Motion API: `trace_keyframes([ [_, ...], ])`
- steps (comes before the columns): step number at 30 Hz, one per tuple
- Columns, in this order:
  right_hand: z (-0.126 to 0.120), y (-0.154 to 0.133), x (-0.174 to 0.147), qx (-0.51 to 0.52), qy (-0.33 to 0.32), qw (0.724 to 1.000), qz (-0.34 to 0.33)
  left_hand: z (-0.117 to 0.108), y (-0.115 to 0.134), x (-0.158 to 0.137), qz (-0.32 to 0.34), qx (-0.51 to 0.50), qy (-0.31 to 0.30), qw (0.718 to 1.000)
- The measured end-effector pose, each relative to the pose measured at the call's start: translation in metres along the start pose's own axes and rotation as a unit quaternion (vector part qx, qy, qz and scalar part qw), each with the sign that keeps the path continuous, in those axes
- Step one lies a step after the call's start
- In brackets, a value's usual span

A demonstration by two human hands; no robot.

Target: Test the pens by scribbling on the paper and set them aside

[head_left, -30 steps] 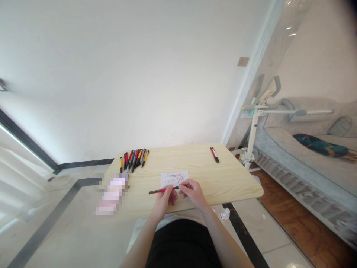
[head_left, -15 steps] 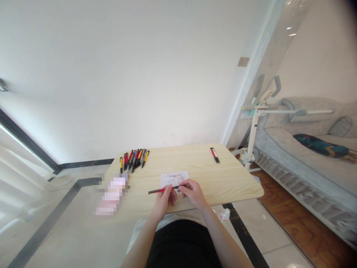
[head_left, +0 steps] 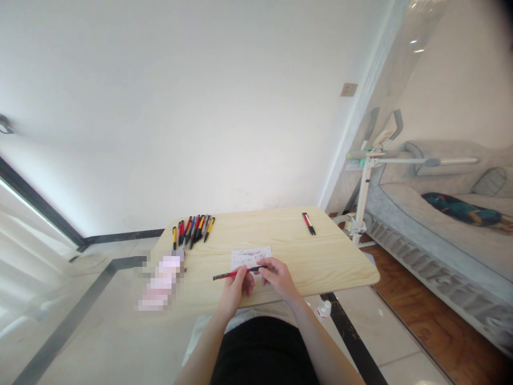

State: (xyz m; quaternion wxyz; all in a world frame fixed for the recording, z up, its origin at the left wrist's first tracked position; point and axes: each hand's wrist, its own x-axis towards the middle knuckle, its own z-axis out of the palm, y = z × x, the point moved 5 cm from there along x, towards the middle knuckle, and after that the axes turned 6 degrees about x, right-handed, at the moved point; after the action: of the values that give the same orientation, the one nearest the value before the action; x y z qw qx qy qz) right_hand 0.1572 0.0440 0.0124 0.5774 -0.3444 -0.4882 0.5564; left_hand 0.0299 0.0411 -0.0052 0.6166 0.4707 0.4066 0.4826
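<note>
A red-and-black pen (head_left: 230, 274) is held nearly level between my two hands, above a small printed sheet of paper (head_left: 240, 258). My left hand (head_left: 237, 286) is closed on its red barrel, thumb on top. My right hand (head_left: 276, 275) pinches the pen's black end with thumb and forefinger. Whether the black end is joined to the barrel or separate, I cannot tell. At the far left of the table lies a bunch of pens (head_left: 196, 230) in red, yellow, blue, grey and black. Two pens (head_left: 308, 223), one red and one white, lie side by side at the far right.
The light wooden table (head_left: 332, 262) stands against a white wall. A blurred-out pinkish item (head_left: 162, 280) is at its left edge. A small clear bottle (head_left: 324, 309) is below the front edge on the right. Beyond are an exercise machine (head_left: 364, 187) and a grey sofa (head_left: 401, 198).
More of the pen's black end shows at my right fingertips, reaching slightly further right. My left hand and the other pens have stayed put.
</note>
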Motion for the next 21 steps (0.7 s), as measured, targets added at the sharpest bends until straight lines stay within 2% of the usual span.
trace_keyframes([
  [21, -0.0021, 0.0049, 0.0016, -0.064, 0.006, 0.998, 0.007, 0.0001, 0.0001, 0.0001, -0.006, -0.012, 0.005, 1.0],
])
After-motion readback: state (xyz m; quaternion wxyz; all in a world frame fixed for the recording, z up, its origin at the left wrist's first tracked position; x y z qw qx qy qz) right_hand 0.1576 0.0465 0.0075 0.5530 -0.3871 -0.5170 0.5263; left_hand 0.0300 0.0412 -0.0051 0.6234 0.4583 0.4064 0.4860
